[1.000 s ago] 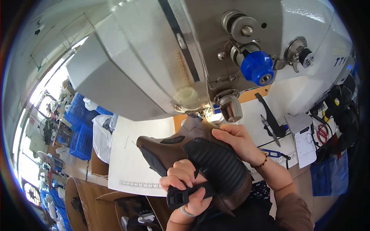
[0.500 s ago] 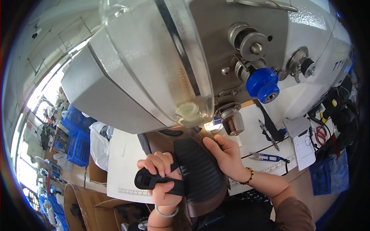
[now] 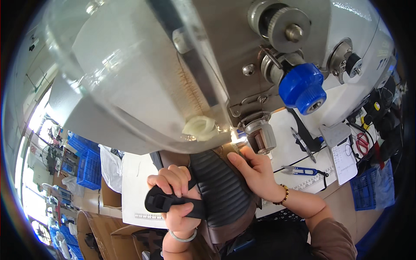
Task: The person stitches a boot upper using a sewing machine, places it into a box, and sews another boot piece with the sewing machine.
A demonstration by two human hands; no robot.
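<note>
A black ribbed padded panel with brown leather-like edging (image 3: 220, 188), like part of a bag, lies under the head of a sewing machine (image 3: 143, 82). My left hand (image 3: 175, 197) is closed round a black webbing strap with a plastic buckle (image 3: 159, 202), at the panel's left side. On the panel's upper right edge, close to the lit sewing area, my right hand (image 3: 259, 175) is closed with thumb and fingers at the edge. The machine's clear guard hides the needle.
Right of the panel, blue-handled thread snips (image 3: 299, 170), a pen (image 3: 303, 145) and a black strip (image 3: 303, 130) lie on the white table (image 3: 138, 190). Red-handled scissors (image 3: 362, 143) are farther right. A cardboard box (image 3: 97, 229) and blue crates (image 3: 89, 167) stand at left.
The view has come nearer the machine head, which looks larger. Both hands keep their hold, and the panel sits slightly farther under the guard.
</note>
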